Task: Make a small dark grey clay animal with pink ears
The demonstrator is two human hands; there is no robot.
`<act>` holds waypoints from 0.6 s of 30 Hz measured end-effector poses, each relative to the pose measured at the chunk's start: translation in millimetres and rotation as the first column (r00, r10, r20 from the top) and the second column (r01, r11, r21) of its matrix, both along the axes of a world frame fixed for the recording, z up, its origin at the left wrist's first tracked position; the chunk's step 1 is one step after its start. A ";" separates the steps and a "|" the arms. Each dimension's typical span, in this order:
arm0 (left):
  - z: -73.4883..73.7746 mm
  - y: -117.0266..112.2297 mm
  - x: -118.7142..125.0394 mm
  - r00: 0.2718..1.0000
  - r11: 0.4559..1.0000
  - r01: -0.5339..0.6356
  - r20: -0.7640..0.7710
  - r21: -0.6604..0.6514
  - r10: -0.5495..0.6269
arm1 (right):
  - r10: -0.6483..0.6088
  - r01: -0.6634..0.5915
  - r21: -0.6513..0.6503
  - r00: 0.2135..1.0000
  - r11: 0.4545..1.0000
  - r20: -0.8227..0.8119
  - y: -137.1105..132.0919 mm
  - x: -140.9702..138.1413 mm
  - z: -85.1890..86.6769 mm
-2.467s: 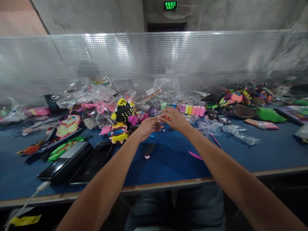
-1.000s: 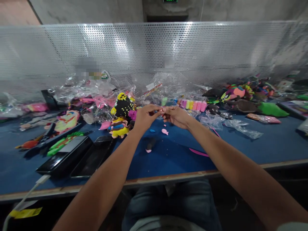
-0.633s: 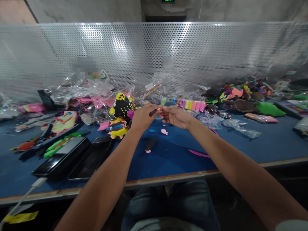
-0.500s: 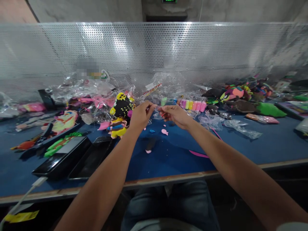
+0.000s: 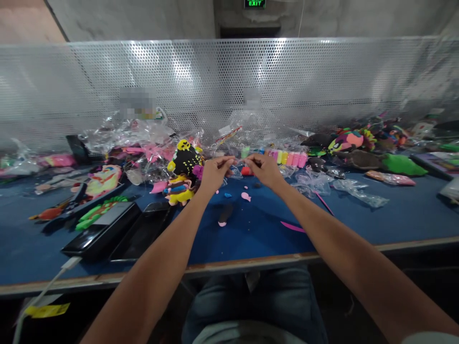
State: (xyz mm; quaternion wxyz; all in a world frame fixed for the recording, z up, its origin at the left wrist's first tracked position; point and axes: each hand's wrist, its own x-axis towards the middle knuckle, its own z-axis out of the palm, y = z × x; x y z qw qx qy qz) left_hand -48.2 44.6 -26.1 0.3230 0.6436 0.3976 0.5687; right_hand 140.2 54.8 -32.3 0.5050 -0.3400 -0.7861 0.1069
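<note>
At the left, a glossy black box with a white cable (image 5: 102,231) sits on the blue-covered table (image 5: 247,243), a bright green modelled figure (image 5: 102,212) just behind it. Next comes a flat black rectangular tray-like object (image 5: 143,234); beyond it, a yellow, blue and brown layered figure (image 5: 178,191) is in front of a black figure with yellow spots (image 5: 184,160). The left hand (image 5: 217,172) has thumb and forefinger drawn together (I cannot tell whether anything is between them). Nearer the table edge lies a dark, rod-like piece with a pale pink end (image 5: 225,215), then a small blue lump (image 5: 228,195) and a pink fish-shaped piece (image 5: 245,196). A small red-orange lump (image 5: 245,170) shows just below the fingertips of the right hand (image 5: 265,171), whose fingers are bent toward the left's; whether they grip it is unclear. Farther right lies a curved magenta strip (image 5: 292,226).
</note>
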 end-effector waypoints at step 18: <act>-1.6 1.0 0.3 0.999 0.998 0.020 0.052 -0.053 -0.018 | 0.104 -0.103 -0.066 0.995 0.992 0.007 4.6 -4.4 -9.0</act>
